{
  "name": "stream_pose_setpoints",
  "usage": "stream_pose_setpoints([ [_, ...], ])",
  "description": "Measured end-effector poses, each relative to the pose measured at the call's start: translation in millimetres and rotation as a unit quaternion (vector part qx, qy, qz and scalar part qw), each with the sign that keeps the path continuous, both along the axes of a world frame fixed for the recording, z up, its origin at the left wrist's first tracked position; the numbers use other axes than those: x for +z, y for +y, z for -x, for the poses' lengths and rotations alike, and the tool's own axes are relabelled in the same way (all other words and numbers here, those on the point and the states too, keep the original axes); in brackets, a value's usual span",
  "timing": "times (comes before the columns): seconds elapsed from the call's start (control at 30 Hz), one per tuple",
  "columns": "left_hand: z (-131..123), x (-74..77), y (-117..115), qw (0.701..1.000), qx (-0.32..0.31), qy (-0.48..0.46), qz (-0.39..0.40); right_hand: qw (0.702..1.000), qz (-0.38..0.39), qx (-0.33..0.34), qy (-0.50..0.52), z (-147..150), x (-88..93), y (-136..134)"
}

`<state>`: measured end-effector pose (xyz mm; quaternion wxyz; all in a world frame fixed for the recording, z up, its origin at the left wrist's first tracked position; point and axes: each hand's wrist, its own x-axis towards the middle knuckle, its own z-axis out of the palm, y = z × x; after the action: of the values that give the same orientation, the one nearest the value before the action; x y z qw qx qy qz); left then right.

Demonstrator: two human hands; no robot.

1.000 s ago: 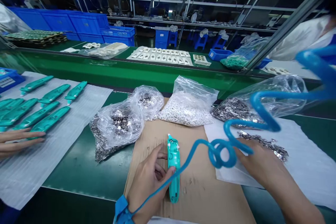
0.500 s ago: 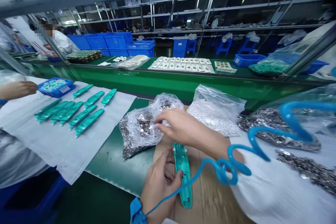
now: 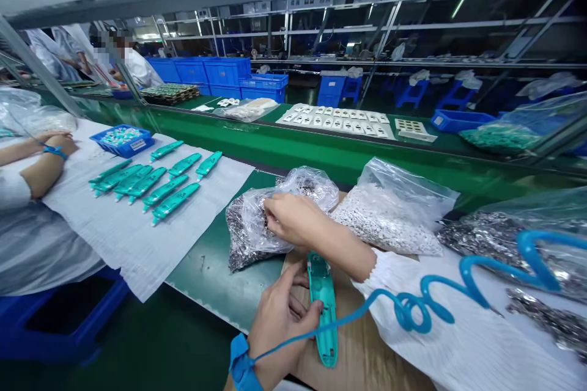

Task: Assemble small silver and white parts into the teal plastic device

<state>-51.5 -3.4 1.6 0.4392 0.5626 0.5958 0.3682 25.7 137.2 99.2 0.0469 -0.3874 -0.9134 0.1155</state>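
Observation:
My left hand [image 3: 282, 317] is shut around a teal plastic casing [image 3: 322, 311], which stands lengthwise on a cardboard sheet [image 3: 362, 311]. A blue wrist strap [image 3: 241, 363] circles that wrist, and its blue coiled cord [image 3: 426, 308] runs across the casing to the right. My right hand [image 3: 288, 217] rests its fingers on a clear plastic bag of small metal parts [image 3: 252, 229]. The fingertips are hidden against the bag. A bag of small white parts [image 3: 385, 220] lies just to the right.
A co-worker's forearms [image 3: 43, 162] rest on a white sheet [image 3: 114, 232] at left, beside several teal casings [image 3: 169, 189] and a blue tray [image 3: 121, 142]. More metal parts [image 3: 545, 321] lie at right. Beyond the green belt stands a second belt with white plates.
My right hand has moved left from the coiled cord onto the bag of metal parts. The view has turned left, bringing the co-worker and blue tray into sight. My left hand still holds the casing.

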Motion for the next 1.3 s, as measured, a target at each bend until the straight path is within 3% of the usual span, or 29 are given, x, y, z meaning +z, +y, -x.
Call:
stream_pose_setpoints([
  [0.2, 3.6, 1.0, -1.5, 0.999, -0.026, -0.024, -0.016, 0.996, 0.005, -0.049, 0.07, -59.2, 15.0, -18.7],
  [0.33, 12.0, 12.6, -2.8, 0.995, -0.07, 0.02, -0.066, 0.988, 0.064, -0.073, 0.117, -108.6, -0.7, -42.8],
  [0.43, 23.1, 18.2, -1.8, 0.98, -0.133, 0.089, -0.121, 0.979, 0.143, -0.089, 0.117, -128.3, -15.5, -70.4],
  [0.57, 30.6, 17.1, 4.8, 0.949, -0.187, 0.189, -0.172, 0.956, 0.224, -0.11, 0.156, -128.6, -27.7, -101.1],
  [0.7, 27.5, 8.3, 15.3, 0.929, -0.236, 0.209, -0.196, 0.967, 0.179, -0.09, 0.159, -119.5, -37.9, -109.8],
  [0.9, 24.2, -3.7, 23.0, 0.922, -0.244, 0.197, -0.228, 0.983, 0.124, -0.071, 0.118, -115.7, -52.7, -107.9],
  [1.3, 24.7, -3.9, 24.4, 0.92, -0.258, 0.177, -0.237, 0.986, 0.138, -0.057, 0.072, -115.1, -42.6, -111.7],
])
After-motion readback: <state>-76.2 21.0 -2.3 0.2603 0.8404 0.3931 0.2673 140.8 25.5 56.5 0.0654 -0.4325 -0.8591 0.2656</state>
